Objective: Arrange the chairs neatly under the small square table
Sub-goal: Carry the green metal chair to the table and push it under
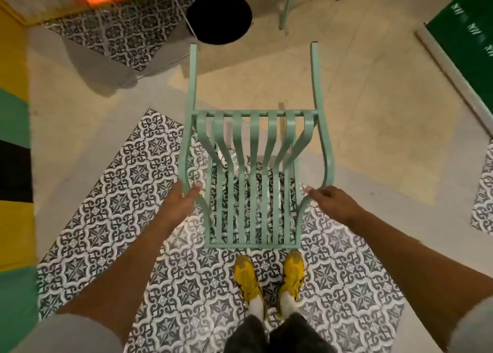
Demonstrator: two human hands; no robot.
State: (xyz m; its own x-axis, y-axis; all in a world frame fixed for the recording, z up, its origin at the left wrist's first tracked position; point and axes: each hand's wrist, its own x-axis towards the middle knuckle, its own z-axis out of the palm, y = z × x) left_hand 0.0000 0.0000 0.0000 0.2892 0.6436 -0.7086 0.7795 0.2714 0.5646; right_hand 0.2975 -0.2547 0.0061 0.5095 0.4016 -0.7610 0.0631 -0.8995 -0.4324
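A mint-green metal slatted chair [256, 182] is right in front of me, above patterned floor tiles. Its two long side rails reach forward toward the table's black round base [218, 16]. The table's see-through top [120, 40] shows faintly at the upper left, its edges and tile reflections visible. My left hand [184, 200] grips the chair's left side rail, thumb over the bar. On the opposite rail my right hand [333, 203] holds on with its fingertips. The chair's far ends stop just short of the table base.
Pale green legs of a second chair [286, 6] stand beyond the table at the top right. A dark green panel [469, 46] lines the right side. A yellow, green and black striped wall [13, 139] runs along the left. My yellow shoes [269, 280] stand behind the chair.
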